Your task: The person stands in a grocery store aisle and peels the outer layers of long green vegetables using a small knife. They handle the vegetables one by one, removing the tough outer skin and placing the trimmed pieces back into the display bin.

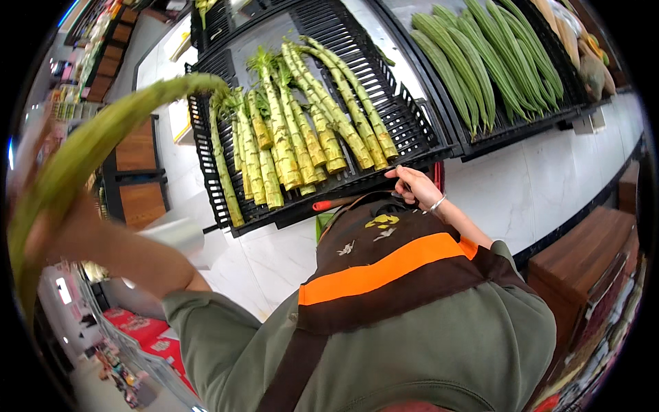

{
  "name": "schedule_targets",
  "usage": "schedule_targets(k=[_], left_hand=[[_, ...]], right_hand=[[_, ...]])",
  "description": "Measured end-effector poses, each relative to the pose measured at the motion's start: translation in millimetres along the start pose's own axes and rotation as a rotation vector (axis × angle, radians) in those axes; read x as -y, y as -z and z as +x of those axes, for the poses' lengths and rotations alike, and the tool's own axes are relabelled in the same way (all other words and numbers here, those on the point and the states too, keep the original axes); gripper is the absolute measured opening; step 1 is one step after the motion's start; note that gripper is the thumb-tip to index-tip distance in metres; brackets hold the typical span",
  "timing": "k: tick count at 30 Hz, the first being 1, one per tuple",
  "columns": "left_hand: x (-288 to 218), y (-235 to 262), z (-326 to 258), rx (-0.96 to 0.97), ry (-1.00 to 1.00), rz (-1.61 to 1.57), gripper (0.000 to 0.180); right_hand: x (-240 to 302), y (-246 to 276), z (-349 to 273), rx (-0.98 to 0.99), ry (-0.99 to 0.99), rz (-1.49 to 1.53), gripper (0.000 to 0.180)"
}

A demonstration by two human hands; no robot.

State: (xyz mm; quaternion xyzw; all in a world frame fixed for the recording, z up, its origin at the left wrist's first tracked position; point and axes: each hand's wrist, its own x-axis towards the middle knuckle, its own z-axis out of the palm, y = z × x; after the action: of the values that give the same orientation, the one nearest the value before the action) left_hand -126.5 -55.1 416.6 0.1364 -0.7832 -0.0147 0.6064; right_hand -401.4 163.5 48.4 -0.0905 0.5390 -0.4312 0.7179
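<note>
Blurred left hand (63, 230), nine o'clock, grasps a green vegetable (137, 101); right hand (415, 187), three o'clock, grip unclear; crate (412, 130), twelve.

The head-worn fisheye looks down over the wearer's apron (386, 266). It faces a black slatted crate (412, 113) close ahead.

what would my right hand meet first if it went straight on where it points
Your right hand would probably meet the black crate's near rim first, with the cut stalk ends just beyond; depth is unclear.

wooden cabinet (583, 250), perhaps plastic roll (180, 240)
</note>
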Motion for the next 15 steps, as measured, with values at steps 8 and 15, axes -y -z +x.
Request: schedule_targets(k=[8,15], left_hand=[[69.4,-255.9,-194.2,1.047,-0.275,-0.039,0.027],[35.0,-357.9,-306.9,1.465,-0.353,0.018,0.018]], right_hand=[[-9.8,35.0,-17.3,-0.216,0.139,0.2,0.037],[-14.7,56.7,-31.1,-0.324,0.254,0.256,0.038]])
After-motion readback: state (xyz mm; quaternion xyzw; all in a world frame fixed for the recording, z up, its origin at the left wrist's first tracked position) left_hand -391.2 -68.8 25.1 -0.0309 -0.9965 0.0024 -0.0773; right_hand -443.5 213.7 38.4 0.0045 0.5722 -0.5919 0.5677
